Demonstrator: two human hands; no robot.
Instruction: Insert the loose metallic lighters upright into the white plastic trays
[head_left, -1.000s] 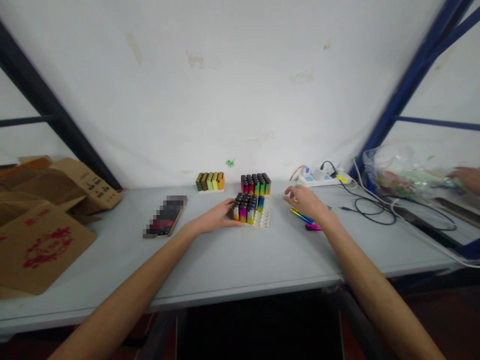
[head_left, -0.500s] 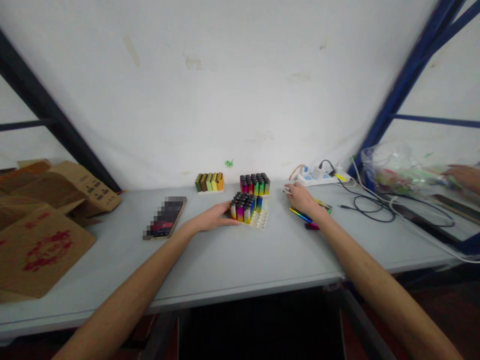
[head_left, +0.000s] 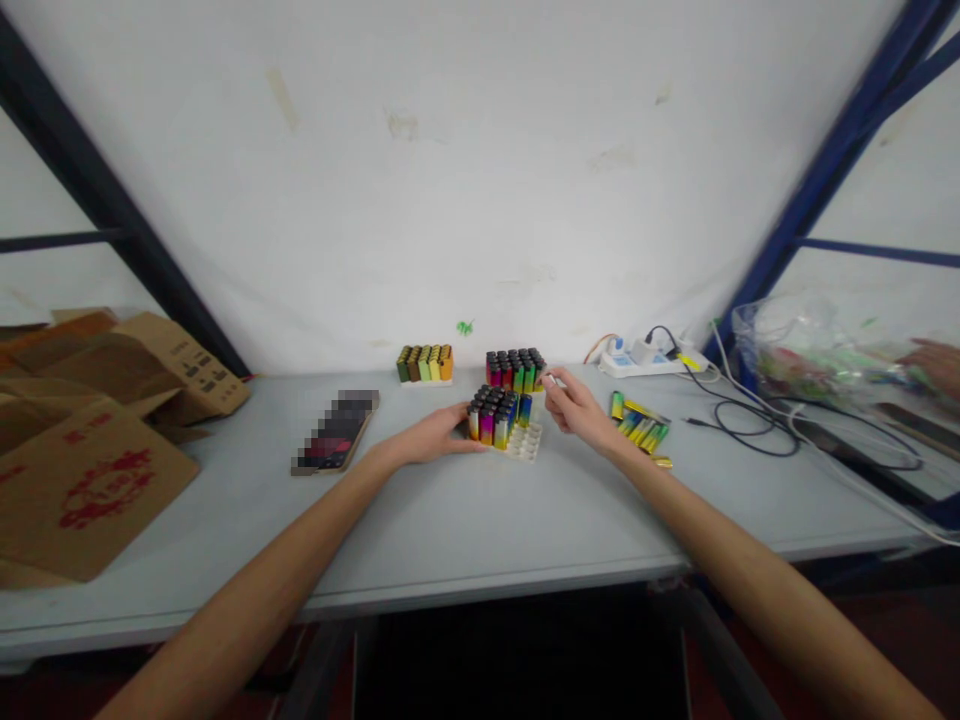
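Shiny multicoloured lighters (head_left: 491,418) stand upright in a white tray (head_left: 525,442), whose right-hand holes hold nothing. My left hand (head_left: 442,436) is at the tray's left side, thumb and fingers apart around its corner and the lighters. Just right of the tray, my right hand (head_left: 574,405) is closed in a pinch; what its fingertips hold is too small to make out. Loose green and yellow lighters (head_left: 641,425) lie on the table to the right of that hand. Behind the tray is another block of black-topped lighters (head_left: 515,370).
Yellow, green and orange lighters (head_left: 425,364) stand at the back. A phone (head_left: 337,435) lies left, beside cardboard boxes (head_left: 127,470). At the right are a power strip (head_left: 645,358), cables (head_left: 757,425), a plastic bag (head_left: 795,345) and another person's hand (head_left: 930,360).
My right hand has moved left from the loose lighters to beside the tray, uncovering more of them. My left hand stays at the tray. The view has shifted slightly.
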